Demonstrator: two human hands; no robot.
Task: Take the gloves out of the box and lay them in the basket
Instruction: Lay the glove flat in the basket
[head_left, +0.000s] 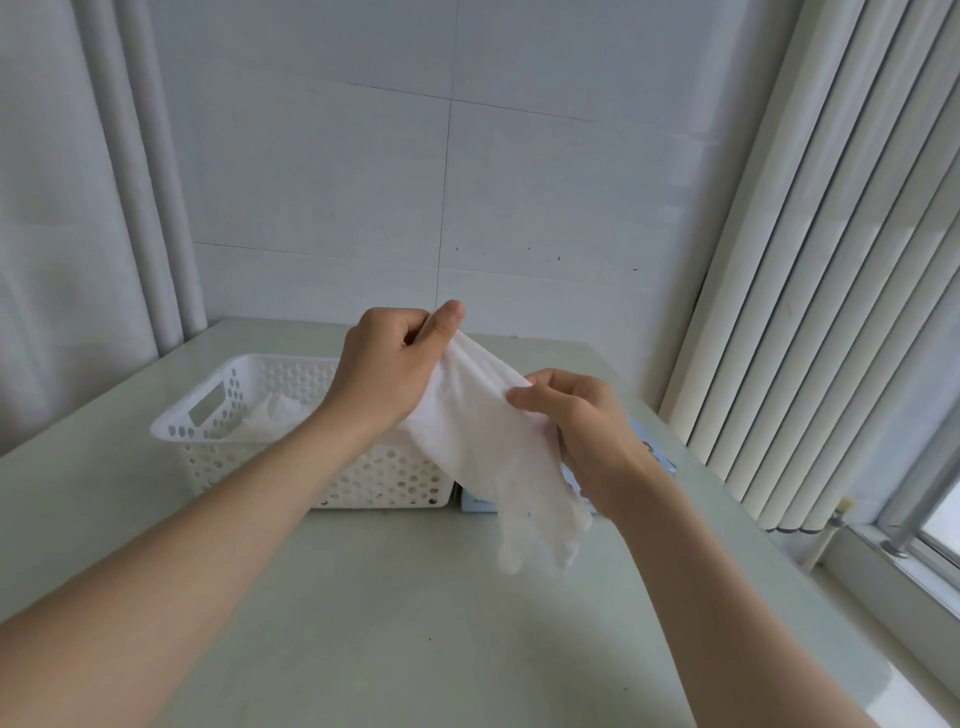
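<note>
Over the pale table (415, 597) at mid-frame, the left hand (379, 364) and right hand (582, 421) both pinch a white glove (483, 431) stretched between them, above the white basket (208, 410) and what seems a blue box (479, 505) beside it.

The thin white glove (483, 441) looks like soft, half-transparent film, matt and finely wrinkled. The white rectangular plastic basket (384, 483) has a smooth, slightly shiny wall full of round holes. The pale green table top (415, 623) is smooth with a weak sheen. The large white wall tiles (311, 182) are glossy. The pale blue box (475, 505) seems to be cardboard. The white vertical blind slats (831, 312) look matt.
</note>
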